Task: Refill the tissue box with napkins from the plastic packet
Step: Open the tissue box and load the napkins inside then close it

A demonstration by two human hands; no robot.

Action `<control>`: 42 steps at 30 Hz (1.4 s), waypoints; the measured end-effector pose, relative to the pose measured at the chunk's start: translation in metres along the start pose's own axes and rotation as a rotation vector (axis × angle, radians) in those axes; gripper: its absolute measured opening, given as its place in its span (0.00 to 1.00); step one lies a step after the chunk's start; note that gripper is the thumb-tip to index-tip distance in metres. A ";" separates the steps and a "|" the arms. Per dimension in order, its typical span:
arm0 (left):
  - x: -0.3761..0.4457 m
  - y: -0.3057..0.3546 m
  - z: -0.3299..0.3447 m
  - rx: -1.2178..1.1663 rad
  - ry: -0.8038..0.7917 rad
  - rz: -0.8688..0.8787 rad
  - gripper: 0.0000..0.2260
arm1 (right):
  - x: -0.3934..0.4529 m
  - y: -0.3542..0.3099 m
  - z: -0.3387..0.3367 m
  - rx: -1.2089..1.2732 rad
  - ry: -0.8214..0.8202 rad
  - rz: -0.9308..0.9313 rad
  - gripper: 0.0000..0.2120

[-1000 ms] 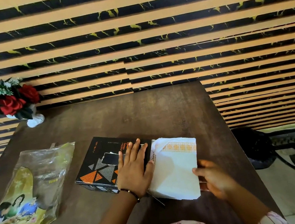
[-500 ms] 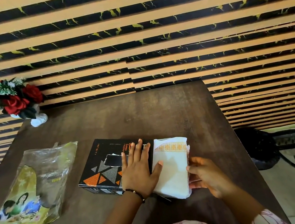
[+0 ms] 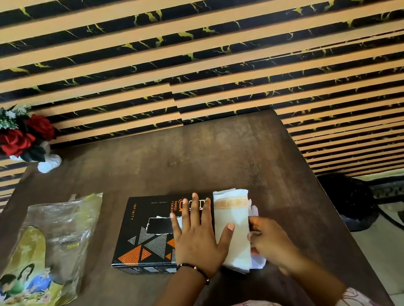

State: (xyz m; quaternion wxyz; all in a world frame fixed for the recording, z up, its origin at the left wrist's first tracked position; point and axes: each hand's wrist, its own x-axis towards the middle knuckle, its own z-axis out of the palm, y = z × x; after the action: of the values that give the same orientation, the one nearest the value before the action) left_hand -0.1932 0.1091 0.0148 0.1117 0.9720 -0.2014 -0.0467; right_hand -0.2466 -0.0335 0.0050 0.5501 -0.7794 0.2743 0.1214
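A black tissue box (image 3: 141,231) with orange and grey triangles lies flat on the brown table (image 3: 196,159). My left hand (image 3: 197,237) rests flat on the box's right part, fingers spread, thumb touching the napkins. A stack of white napkins (image 3: 234,225) with an orange patterned band sticks out of the box's right end. My right hand (image 3: 270,240) grips the napkins at their right edge and presses them towards the box. The plastic packet (image 3: 46,255), yellow-green and clear, lies slack at the left.
A white vase with red roses (image 3: 14,137) stands at the table's far left corner. A striped black and tan wall runs behind the table. To the right, off the table's edge, a dark object (image 3: 350,202) sits on the patterned floor.
The napkin stack has slid further left into the box's end, so less of it shows. My right hand followed it leftward. My left hand stayed on the box.
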 end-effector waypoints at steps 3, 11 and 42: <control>0.000 0.000 0.001 0.001 0.009 0.007 0.48 | -0.005 -0.005 0.005 0.154 -0.131 0.013 0.13; 0.000 -0.001 0.004 0.017 0.012 0.013 0.43 | -0.008 0.002 0.000 0.200 0.025 0.060 0.18; 0.003 -0.003 0.008 0.016 0.065 0.027 0.30 | 0.031 -0.022 0.012 0.229 0.087 -0.118 0.19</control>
State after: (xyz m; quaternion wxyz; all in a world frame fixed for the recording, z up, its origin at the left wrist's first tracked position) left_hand -0.1902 0.1095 0.0064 0.1107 0.9711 -0.2110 -0.0120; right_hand -0.2074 -0.0259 0.0023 0.6291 -0.7309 0.2637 0.0230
